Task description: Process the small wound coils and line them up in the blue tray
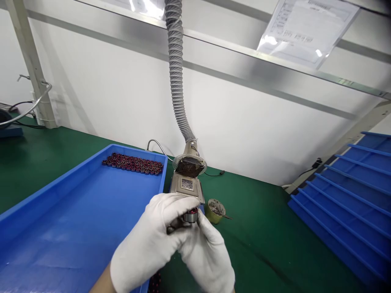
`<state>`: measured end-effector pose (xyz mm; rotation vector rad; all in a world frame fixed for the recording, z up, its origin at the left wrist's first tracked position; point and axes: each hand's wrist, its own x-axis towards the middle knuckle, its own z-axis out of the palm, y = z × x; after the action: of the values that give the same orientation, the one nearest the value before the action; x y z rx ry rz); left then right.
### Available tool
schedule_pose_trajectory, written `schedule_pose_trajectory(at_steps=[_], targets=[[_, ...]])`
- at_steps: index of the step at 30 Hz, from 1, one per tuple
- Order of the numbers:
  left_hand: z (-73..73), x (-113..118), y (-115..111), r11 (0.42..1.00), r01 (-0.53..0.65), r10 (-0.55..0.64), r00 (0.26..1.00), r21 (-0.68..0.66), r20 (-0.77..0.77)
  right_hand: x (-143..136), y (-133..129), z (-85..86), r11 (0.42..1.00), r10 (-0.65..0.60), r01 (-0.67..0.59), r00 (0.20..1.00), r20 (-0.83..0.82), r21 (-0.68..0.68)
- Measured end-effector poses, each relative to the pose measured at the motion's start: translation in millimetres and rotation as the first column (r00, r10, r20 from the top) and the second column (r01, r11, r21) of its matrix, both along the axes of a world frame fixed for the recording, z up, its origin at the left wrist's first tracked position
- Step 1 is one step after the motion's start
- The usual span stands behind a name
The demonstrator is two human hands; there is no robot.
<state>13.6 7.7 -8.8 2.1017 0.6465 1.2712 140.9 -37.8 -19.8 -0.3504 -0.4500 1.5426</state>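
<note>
My left hand (pixel 149 236), in a white glove, is closed with its fingers curled around a small motor (pixel 191 215), a short silver cylinder with a dark red top. My right hand (pixel 209 252), also gloved in white, meets it from the right, with fingers closed against the motor's side. Another dark round piece (pixel 172 228) shows between the left fingers and thumb, mostly hidden. Just beyond the hands stands a metal box-shaped device (pixel 186 185). A small yellowish cup (pixel 214 211), with a thin stick leaning in it, is right of the hands.
A large blue tray (pixel 76 228) on the left holds many small red-and-dark motors (pixel 132 163) at its far end. A grey ribbed hose (pixel 175 73) hangs down to a round fan hood (pixel 190 165). Stacked blue trays (pixel 345 203) stand right on the green table (pixel 259 244).
</note>
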Motion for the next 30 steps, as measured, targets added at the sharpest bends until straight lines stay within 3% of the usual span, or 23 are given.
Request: schedule_pose_trajectory(at_steps=[3, 6, 9, 12, 15, 17, 21, 24, 25, 28, 30], targets=[[-1.4, 5, 3, 0.995, 0.053, -0.058, 0.997, 0.082, 0.059, -2, -1, -1.2, 1.000, 0.028, -0.028, 1.000, -0.006, 0.009], [-0.8, 6, 4, 0.988, 0.153, -0.139, 0.959, -0.037, 0.248, -3, -3, -3.5, 0.999, 0.033, -0.034, 0.998, 0.050, 0.033], [1.7, 0, 3, 0.951, 0.177, -0.041, 0.885, -0.253, 0.464, -2, -2, -3.6, 0.998, 0.049, -0.054, 0.993, 0.103, 0.040], [6.5, -7, 4, 0.933, 0.168, 0.060, 0.799, -0.319, 0.598, 3, -1, -2.3, 0.998, 0.054, -0.058, 0.990, 0.131, 0.024], [11.5, -8, 2, 0.915, 0.144, 0.028, 0.909, -0.376, 0.416, 6, 0, -3.3, 1.000, 0.000, -0.003, 0.986, 0.165, 0.013], [11.9, -2, -1, 0.890, 0.150, 0.009, 0.938, -0.430, 0.346, 6, 0, -5.5, 0.998, -0.057, 0.059, 0.980, 0.192, -0.006], [4.9, 6, -9, 0.889, 0.173, 0.085, 0.847, -0.423, 0.526, 3, -2, -7.4, 0.987, -0.139, 0.152, 0.964, 0.228, -0.042], [3.7, -2, -10, 0.890, 0.221, 0.111, 0.742, -0.399, 0.661, 4, -2, -5.4, 0.995, -0.091, 0.100, 0.972, 0.218, -0.028], [5.6, -5, -10, 0.890, 0.209, 0.121, 0.749, -0.406, 0.651, 5, -2, -4.6, 0.997, -0.071, 0.077, 0.975, 0.212, -0.020], [15.8, -11, -7, 0.876, 0.133, 0.074, 0.912, -0.463, 0.403, 6, -2, -2.9, 0.995, -0.099, 0.102, 0.972, 0.215, -0.002], [21.2, -8, -5, 0.871, 0.144, -0.020, 0.966, -0.469, 0.258, 4, -3, -1.5, 0.986, -0.159, 0.165, 0.956, 0.248, -0.004]])
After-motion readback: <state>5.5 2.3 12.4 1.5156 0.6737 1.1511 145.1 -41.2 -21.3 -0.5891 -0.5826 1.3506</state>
